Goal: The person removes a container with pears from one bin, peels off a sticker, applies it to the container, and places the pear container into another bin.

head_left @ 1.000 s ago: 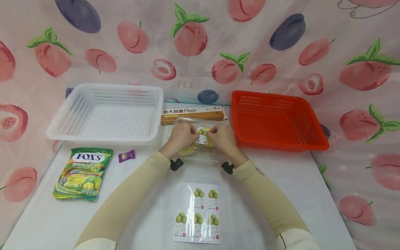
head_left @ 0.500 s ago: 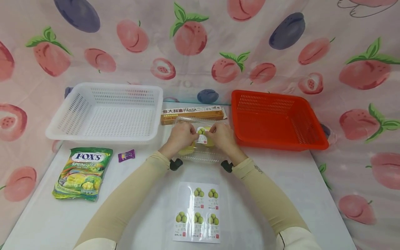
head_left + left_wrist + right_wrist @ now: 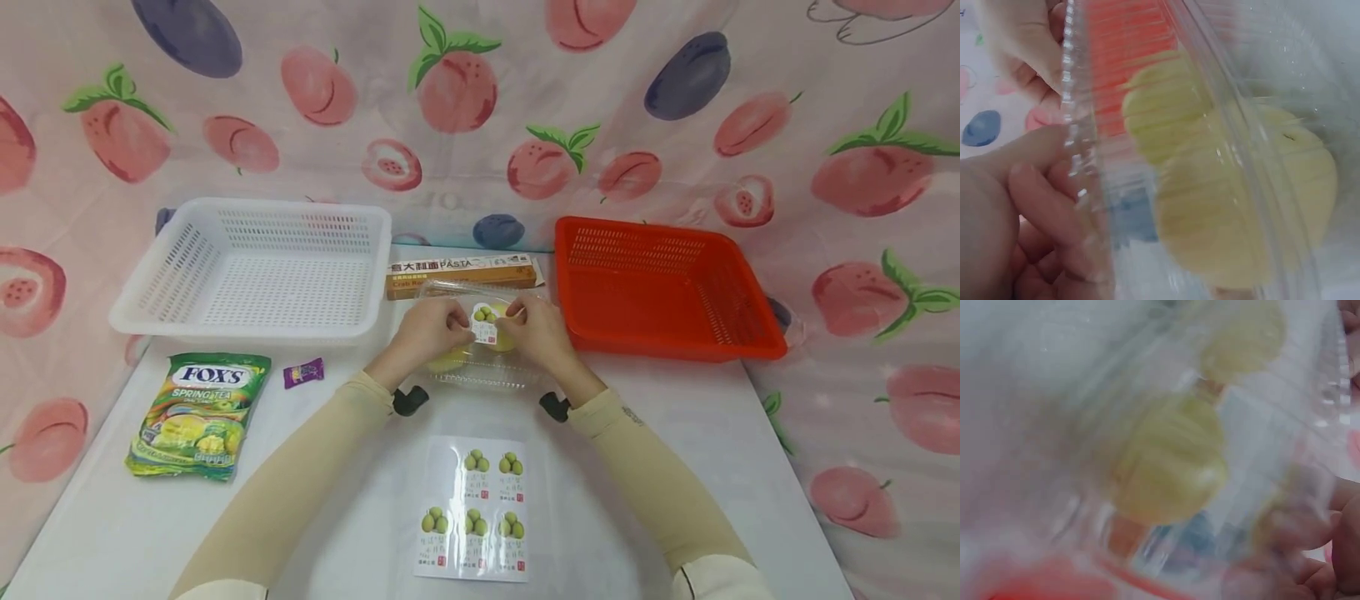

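Note:
A small white sticker [image 3: 485, 325] printed with green fruit lies over the lid of a clear plastic clamshell box [image 3: 487, 375]. My left hand [image 3: 433, 329] pinches its left edge between thumb and finger. On the opposite edge, the thumb and finger of my right hand [image 3: 538, 333] do the same. Inside the box are yellow fruits, two of them large in the left wrist view, where the nearer fruit [image 3: 1222, 206] shows a short stem. The right wrist view is blurred; a yellow fruit [image 3: 1172, 462] shows through the plastic, with right-hand fingers [image 3: 1304, 531] at the lid.
A white basket [image 3: 247, 335] stands back left, a red basket [image 3: 667, 343] back right. Between them lies a pasta box [image 3: 420, 287]. A green candy bag [image 3: 198, 417] and a purple wrapped candy [image 3: 303, 373] lie left. A sheet of stickers [image 3: 453, 560] lies in front.
My wrists have spread slightly apart and toward me, while the fingertips stay at the sticker's two edges. The box and the other things have not moved.

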### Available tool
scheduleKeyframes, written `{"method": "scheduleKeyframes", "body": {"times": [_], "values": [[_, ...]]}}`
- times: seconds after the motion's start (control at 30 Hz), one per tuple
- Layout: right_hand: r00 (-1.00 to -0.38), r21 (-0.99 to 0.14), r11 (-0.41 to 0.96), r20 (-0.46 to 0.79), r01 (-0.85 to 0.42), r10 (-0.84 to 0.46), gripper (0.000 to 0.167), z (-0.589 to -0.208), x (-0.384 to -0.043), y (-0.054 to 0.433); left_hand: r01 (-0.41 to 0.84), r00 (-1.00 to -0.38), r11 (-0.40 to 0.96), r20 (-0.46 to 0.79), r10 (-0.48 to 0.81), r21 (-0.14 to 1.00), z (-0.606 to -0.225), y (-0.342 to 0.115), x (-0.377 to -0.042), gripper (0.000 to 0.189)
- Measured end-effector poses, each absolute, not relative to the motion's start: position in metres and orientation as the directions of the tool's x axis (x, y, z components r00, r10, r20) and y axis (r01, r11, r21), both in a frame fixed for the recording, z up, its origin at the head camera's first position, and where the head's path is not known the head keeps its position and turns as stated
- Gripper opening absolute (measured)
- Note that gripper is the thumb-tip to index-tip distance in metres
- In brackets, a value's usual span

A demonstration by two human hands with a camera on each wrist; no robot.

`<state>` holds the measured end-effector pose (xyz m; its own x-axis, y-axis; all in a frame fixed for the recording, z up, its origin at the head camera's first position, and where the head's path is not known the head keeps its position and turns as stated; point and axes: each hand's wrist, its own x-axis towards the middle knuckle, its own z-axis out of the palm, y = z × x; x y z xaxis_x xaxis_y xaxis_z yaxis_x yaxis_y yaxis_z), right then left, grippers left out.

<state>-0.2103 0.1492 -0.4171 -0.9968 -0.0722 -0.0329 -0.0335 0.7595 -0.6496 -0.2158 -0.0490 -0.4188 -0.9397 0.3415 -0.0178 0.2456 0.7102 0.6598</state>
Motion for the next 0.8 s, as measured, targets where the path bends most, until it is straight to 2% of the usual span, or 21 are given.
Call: {"method": "scheduleKeyframes", "body": {"times": [0.17,0.33,0.47,0.67,0.8], "values": [[-0.999,-0.722,0.691,0.000,-0.038,-0.055,0.022,-0.405,-0.195,0.172,0.313,-0.936,0.685,0.090,0.340,0.658,-0.416,-0.064,-0.202,0.016],[-0.989,-0.740,0.663,0.146,-0.115,-0.008,0.027,-0.386,-0.182,0.213,0.336,-0.941,0.689,0.199,0.274,0.642,-0.411,-0.082,-0.181,0.021],[-0.962,-0.734,0.667,0.255,-0.125,0.101,0.033,-0.373,-0.169,0.255,0.350,-0.937,0.695,0.242,0.253,0.628,-0.411,-0.095,-0.162,0.029],[-0.895,-0.756,0.654,0.281,0.016,0.348,0.039,-0.359,-0.156,0.321,0.358,-0.934,0.695,0.244,0.262,0.623,-0.417,-0.109,-0.140,0.051],[-0.851,-0.782,0.611,0.233,0.123,0.471,0.041,-0.356,-0.149,0.359,0.348,-0.938,0.696,0.230,0.261,0.628,-0.423,-0.114,-0.134,0.062]]}}
